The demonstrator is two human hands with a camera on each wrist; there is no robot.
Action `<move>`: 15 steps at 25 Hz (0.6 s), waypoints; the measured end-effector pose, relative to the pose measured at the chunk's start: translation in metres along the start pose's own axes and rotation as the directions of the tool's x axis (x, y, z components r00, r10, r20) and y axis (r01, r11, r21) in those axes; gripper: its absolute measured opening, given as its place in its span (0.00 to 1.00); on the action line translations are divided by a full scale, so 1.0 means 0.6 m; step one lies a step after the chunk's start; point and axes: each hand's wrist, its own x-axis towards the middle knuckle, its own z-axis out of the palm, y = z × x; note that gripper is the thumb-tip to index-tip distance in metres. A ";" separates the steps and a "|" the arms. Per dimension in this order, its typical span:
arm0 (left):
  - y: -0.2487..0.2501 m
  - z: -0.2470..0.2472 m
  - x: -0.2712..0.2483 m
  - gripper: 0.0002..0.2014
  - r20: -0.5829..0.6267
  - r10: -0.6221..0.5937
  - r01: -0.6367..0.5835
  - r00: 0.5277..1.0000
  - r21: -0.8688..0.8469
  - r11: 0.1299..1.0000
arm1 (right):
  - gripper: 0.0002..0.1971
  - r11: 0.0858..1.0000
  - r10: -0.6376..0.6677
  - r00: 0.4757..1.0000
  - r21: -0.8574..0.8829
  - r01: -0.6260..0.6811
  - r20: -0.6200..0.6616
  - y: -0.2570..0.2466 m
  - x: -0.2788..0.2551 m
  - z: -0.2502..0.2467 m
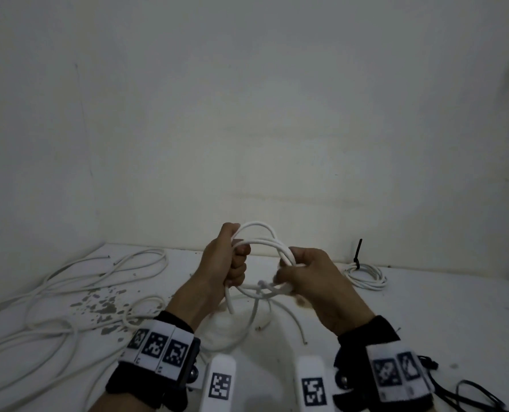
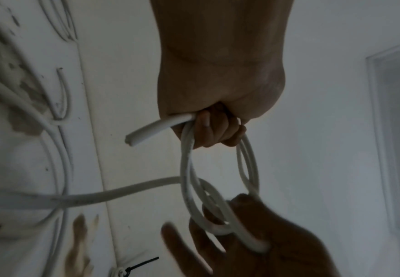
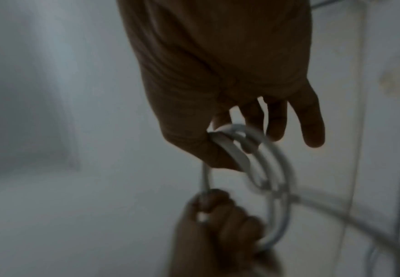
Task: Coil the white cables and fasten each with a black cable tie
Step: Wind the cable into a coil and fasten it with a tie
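Note:
I hold a white cable coil (image 1: 257, 233) of a few loops in the air over the white table (image 1: 425, 316). My left hand (image 1: 239, 264) grips the coil's left side in a fist, and a short cut cable end (image 1: 229, 304) pokes down below it. My right hand (image 1: 286, 273) pinches the coil's right side between thumb and forefinger. In the left wrist view the fist (image 2: 217, 129) closes round the loops (image 2: 187, 168). In the right wrist view the thumb (image 3: 208, 151) presses the strands (image 3: 239, 150) while the other fingers stay straight. The cable's free tail (image 2: 123, 193) trails to the table.
A coiled cable (image 1: 366, 276) fastened with a black tie (image 1: 357, 252) lies at the back right by the wall. Several loose white cables (image 1: 69, 292) sprawl over the left half of the stained table. Black cords (image 1: 473, 394) lie near the right front.

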 end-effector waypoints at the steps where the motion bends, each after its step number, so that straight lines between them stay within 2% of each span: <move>1: 0.003 -0.007 0.002 0.25 -0.007 0.006 -0.005 1.000 0.014 1.000 | 0.07 0.983 -0.054 0.997 -0.181 0.043 -0.056 0.008 0.000 -0.007; 2: 0.008 -0.015 0.003 0.24 -0.017 0.004 -0.003 1.000 0.037 0.999 | 0.09 0.966 -0.062 0.993 -0.255 0.034 -0.101 0.012 0.000 -0.020; 3: 0.011 -0.023 0.004 0.23 -0.027 -0.002 0.004 1.000 0.083 0.997 | 0.11 0.968 -0.049 0.990 -0.250 0.015 -0.132 0.017 0.001 -0.037; 6: 0.006 -0.036 0.010 0.21 -0.032 -0.012 0.021 0.999 0.291 0.957 | 0.04 0.985 0.086 0.991 -0.138 -0.100 -0.100 0.011 -0.003 -0.076; 8: 0.003 -0.041 0.018 0.20 -0.066 -0.007 0.027 0.998 0.308 0.951 | 0.08 0.949 0.237 0.970 0.201 -0.243 0.053 0.003 -0.009 -0.078; 9: 0.005 -0.047 0.023 0.20 -0.082 -0.001 0.024 0.997 0.278 0.960 | 0.09 0.871 0.264 0.952 0.385 -0.304 0.154 -0.005 -0.014 -0.079; 10: 0.011 -0.057 0.027 0.19 -0.100 0.003 0.021 0.995 0.245 0.969 | 0.09 0.810 0.258 0.936 0.474 -0.344 0.238 -0.014 -0.022 -0.084; 11: 0.019 -0.070 0.032 0.19 -0.122 0.006 0.022 0.993 0.225 0.974 | 0.10 0.835 0.242 0.921 0.419 -0.357 0.304 -0.023 -0.027 -0.094; 12: 0.028 -0.087 0.034 0.19 -0.143 0.006 0.027 0.990 0.231 0.973 | 0.10 0.930 0.238 0.913 0.193 -0.313 0.332 -0.030 -0.030 -0.108; 13: 0.036 -0.103 0.037 0.18 -0.155 0.007 0.033 0.988 0.256 0.966 | 0.11 0.968 0.230 0.925 -0.166 -0.186 0.304 -0.029 -0.027 -0.123; 14: 0.042 -0.114 0.039 0.18 -0.160 0.008 0.038 0.987 0.283 0.958 | 0.15 0.860 0.190 0.954 -0.508 -0.048 0.232 -0.023 -0.018 -0.137; 15: 0.046 -0.121 0.042 0.18 -0.161 0.007 0.041 0.987 0.293 0.955 | 0.18 0.708 0.127 0.984 -0.706 -0.005 0.121 -0.015 -0.005 -0.150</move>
